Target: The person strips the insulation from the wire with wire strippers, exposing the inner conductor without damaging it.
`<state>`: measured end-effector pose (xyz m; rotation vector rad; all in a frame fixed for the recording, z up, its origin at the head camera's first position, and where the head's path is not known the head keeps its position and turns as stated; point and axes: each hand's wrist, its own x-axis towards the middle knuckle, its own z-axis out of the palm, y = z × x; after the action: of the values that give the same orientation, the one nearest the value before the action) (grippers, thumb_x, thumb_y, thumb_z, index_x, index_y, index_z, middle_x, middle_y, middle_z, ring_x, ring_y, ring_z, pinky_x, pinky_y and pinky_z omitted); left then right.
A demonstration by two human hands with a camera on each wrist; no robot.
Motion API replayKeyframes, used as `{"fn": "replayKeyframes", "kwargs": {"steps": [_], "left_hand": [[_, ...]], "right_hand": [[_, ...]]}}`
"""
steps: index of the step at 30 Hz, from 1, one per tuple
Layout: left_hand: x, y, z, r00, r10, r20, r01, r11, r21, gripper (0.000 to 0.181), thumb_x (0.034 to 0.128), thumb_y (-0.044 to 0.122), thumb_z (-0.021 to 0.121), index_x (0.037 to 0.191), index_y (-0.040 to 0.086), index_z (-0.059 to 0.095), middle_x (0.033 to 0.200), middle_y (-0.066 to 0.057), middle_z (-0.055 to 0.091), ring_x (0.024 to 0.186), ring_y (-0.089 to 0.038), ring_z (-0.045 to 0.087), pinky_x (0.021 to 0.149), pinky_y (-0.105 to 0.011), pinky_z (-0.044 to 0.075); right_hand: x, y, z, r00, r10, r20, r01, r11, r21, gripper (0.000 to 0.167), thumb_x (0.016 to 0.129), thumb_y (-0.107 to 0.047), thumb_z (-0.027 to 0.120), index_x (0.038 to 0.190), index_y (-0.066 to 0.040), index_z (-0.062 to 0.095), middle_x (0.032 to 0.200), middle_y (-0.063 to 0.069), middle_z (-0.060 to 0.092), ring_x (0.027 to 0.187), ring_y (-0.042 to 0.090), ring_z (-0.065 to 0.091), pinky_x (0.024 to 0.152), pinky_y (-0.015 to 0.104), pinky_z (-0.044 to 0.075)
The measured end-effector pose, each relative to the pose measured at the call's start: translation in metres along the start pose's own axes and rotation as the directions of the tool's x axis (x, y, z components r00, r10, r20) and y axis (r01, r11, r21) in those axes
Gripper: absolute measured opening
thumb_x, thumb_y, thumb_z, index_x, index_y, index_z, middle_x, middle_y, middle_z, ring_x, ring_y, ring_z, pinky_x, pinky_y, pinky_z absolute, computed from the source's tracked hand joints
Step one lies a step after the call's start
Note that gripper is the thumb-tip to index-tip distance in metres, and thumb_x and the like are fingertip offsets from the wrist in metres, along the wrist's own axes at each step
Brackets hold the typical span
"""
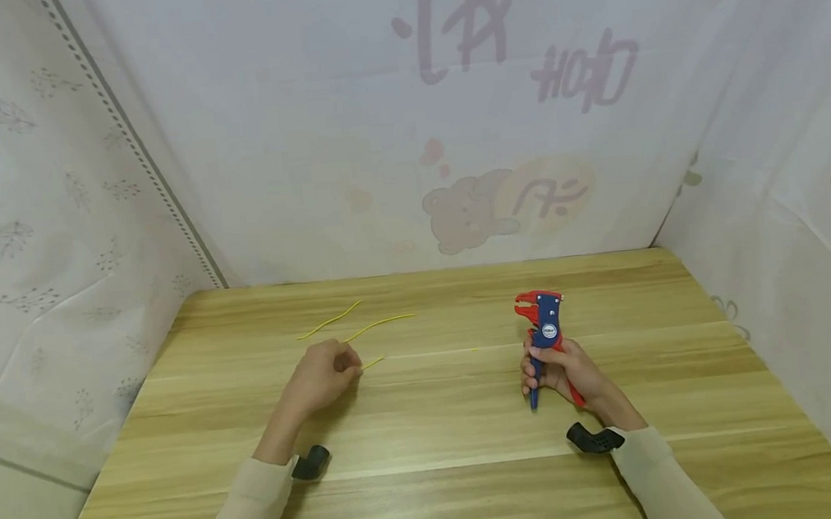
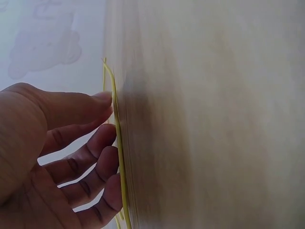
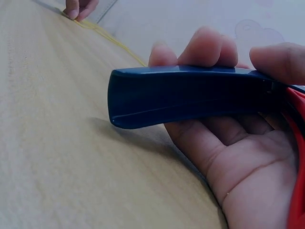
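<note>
Yellow wire: my eleven o'clock, judged light, bendy, best taken near its tip; my left hand pinches it, thumb nearly meeting forefinger | Wire stripper: my one o'clock, judged stiff; my right hand curls round its blue handle, handles spread.

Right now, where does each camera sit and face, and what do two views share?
Head: on the head, facing forward, down at the table; left hand, right hand, sleeves show.
Left wrist: worn there, facing left hand and yellow wire.
Right wrist: worn there, facing right hand and tool; left hand beyond.
Head and right wrist share tool.
</note>
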<state>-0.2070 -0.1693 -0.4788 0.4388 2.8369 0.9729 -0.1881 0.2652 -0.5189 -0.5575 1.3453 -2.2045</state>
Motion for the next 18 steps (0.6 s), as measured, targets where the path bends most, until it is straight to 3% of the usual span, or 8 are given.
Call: {"fn": "replayKeyframes", "kwargs": {"steps": [10,18], "left_hand": [[0.003,0.000,0.001,0.998,0.047,-0.047,-0.049,0.998,-0.028,0.006,0.0956,0.013,0.072,0.097,0.007,0.072,0.092,-0.003,0.068,0.084,-0.016,0.061,0.077,-0.035,0.052],[0.014,0.004,-0.001,0.989,0.073,-0.129,-0.082,0.994,-0.070,0.013,0.0983,0.013,0.069,0.106,0.003,0.072,0.104,-0.010,0.072,0.100,-0.029,0.068,0.089,-0.047,0.057]], "right_hand": [[-0.001,-0.001,0.002,0.999,0.024,-0.027,-0.024,1.000,-0.009,0.015,0.110,-0.004,0.032,0.114,-0.006,0.047,0.086,0.004,0.064,0.074,0.016,0.065,0.080,0.038,0.062],[0.000,-0.001,0.002,0.999,0.019,-0.026,-0.019,1.000,-0.001,0.013,0.110,-0.004,0.033,0.116,-0.004,0.045,0.086,0.005,0.064,0.074,0.017,0.065,0.081,0.038,0.062]]}}
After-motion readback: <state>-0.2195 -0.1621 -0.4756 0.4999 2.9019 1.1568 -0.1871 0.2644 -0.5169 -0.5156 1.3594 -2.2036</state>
